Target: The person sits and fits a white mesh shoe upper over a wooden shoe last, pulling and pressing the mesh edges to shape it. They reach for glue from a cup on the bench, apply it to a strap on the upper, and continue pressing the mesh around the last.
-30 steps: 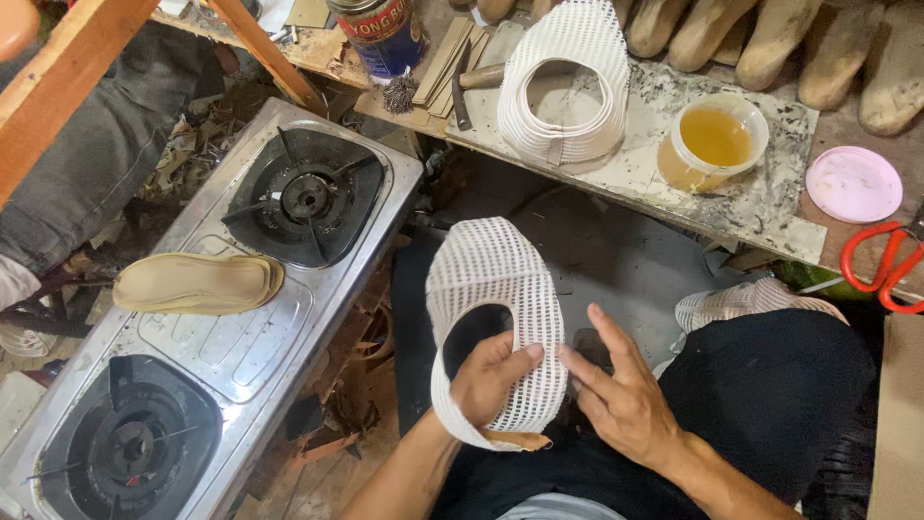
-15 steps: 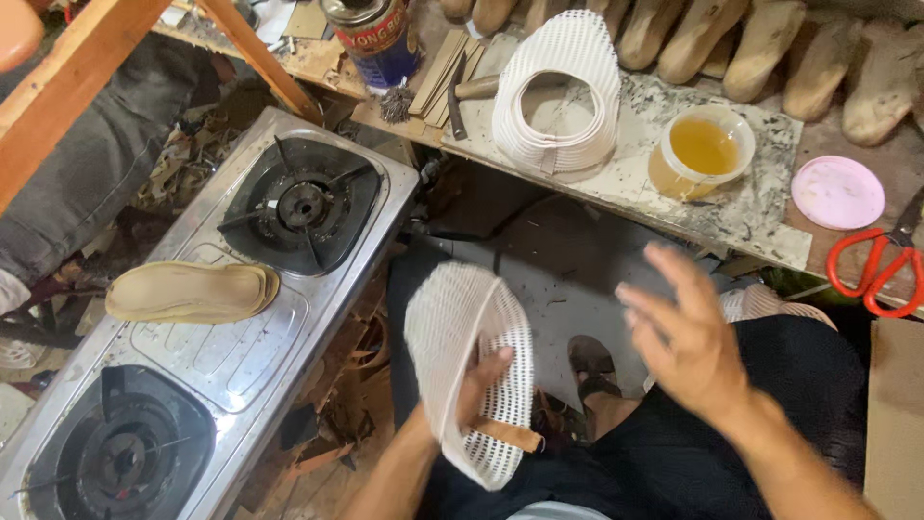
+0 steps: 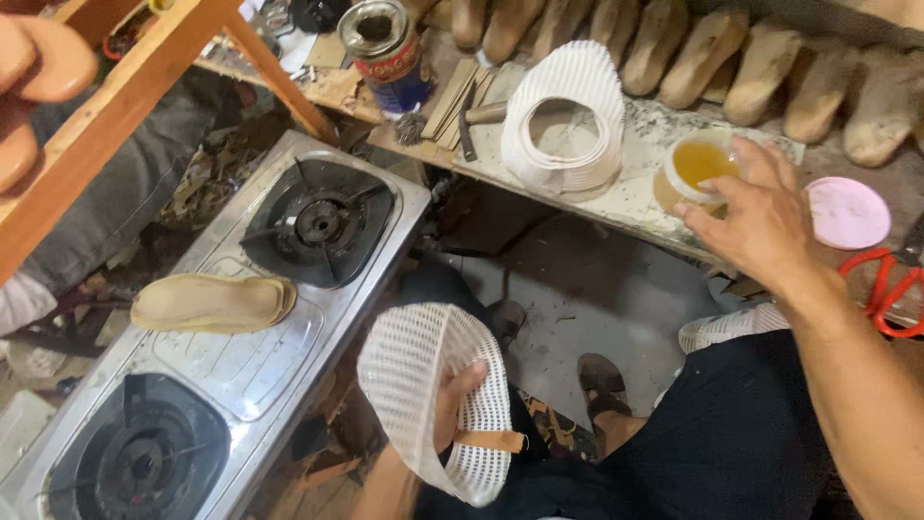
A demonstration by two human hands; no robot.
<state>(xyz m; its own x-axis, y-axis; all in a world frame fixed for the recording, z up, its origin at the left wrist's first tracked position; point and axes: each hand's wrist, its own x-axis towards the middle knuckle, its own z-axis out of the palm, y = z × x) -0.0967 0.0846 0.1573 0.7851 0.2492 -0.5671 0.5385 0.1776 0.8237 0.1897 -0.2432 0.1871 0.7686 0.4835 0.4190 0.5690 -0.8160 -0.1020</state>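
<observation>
Fingers of our left hand (image 3: 454, 409) curl inside the white mesh shoe upper (image 3: 433, 400), gripping it low over our lap beside the stove (image 3: 250, 356). Our right hand (image 3: 760, 217) spreads wide and empty at the small bowl of amber liquid (image 3: 701, 166) on the bench (image 3: 635, 197) — within easy reach.

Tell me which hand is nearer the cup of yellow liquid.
Right. The right hand reaches over the cup of yellow liquid; the left hand holds the white mesh upper far below it.

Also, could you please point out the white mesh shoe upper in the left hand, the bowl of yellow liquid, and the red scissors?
white mesh shoe upper (image 3: 409, 371), head view, on its rounded mesh toe.
bowl of yellow liquid (image 3: 701, 164), head view, on the liquid's surface.
red scissors (image 3: 881, 284), head view, on a handle loop.
</observation>
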